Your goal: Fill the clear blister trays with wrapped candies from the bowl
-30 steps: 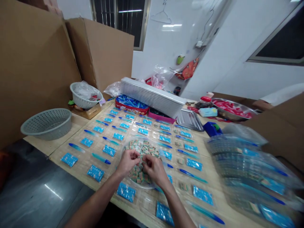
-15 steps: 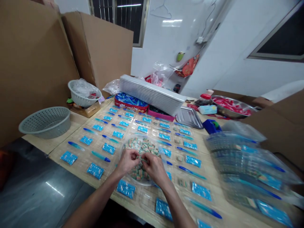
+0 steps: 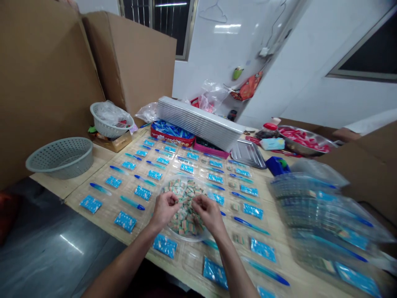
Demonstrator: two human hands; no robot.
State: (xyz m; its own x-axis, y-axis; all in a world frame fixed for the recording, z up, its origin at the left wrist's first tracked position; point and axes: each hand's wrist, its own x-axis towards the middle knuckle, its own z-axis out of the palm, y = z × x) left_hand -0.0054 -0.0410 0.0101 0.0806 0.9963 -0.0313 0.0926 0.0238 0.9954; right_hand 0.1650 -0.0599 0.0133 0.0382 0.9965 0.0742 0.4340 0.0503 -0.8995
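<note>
A clear round tub [image 3: 190, 239] full of small green-and-tan blocks [image 3: 185, 225] stands in front of me, on top of clear plastic trays. Over its left side is my left hand [image 3: 164, 210], thumb and fingertips pinched together. My right hand [image 3: 209, 212] is pinched in the same way above the tub's right side, a small gap from the left. Whatever lies between the fingertips is too small to make out. Around the tub, rows of trays hold blue packets [image 3: 125, 222] and blue pens [image 3: 132, 203]; some on the right also hold small blocks [image 3: 238, 238].
Filled trays are stacked [image 3: 322, 223] at the right. Behind the rows stand a red tin of blue pens [image 3: 172, 130], a long stack of clear trays [image 3: 198, 122] and a metal tray [image 3: 247, 154]. A grey basket [image 3: 60, 157] sits at the left table edge.
My hands were together at the middle of the tub and have moved apart, the left slightly left and the right to the right. More blocks show between them.
</note>
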